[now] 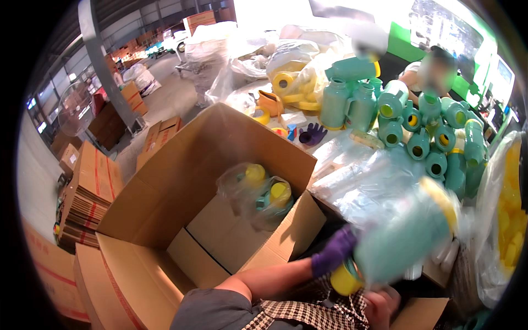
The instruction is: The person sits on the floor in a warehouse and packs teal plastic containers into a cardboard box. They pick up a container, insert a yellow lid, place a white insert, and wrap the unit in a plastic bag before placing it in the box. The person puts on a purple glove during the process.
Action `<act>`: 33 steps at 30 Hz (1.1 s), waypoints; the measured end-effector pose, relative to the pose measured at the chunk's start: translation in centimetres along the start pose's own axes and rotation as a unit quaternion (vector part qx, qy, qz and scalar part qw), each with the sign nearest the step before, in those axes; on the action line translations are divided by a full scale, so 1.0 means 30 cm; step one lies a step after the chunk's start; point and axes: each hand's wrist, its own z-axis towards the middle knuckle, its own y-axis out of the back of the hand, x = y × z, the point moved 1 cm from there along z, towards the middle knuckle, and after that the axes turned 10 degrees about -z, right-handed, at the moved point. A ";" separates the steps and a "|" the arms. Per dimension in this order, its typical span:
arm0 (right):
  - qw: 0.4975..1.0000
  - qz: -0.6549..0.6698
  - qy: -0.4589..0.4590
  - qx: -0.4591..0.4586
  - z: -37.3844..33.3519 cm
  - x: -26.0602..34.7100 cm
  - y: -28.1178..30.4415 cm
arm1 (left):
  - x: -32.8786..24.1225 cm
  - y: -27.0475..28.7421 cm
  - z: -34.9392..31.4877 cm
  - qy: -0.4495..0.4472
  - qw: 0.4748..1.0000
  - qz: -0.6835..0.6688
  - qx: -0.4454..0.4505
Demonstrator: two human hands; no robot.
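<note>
A large pale green plastic jug [401,236] with a yellow end lies tilted in front of my body, smeared by motion. My left hand [336,250], in a purple glove, is closed at its left side, though the fingertips are blurred. Below the jug, beside my checked apron, is my bare right hand [380,305]; its fingers are partly hidden. Between the hands a yellow ring-shaped part [346,278] shows at the jug's lower left end. To the left stands an open cardboard box [159,181] with bagged green and yellow jugs [269,195] inside.
Clear plastic bags [368,176] cover the table ahead. Green jugs [393,104] are piled at the far right, near another person. A purple glove [312,134] and yellow rings [283,82] lie farther back. Folded cartons [91,192] stack at the left, by a fan [76,107].
</note>
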 end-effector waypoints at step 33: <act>0.985 -0.077 -0.071 0.140 0.257 -0.427 -0.427 | -0.854 1.541 -0.137 -0.005 0.920 0.110 -0.375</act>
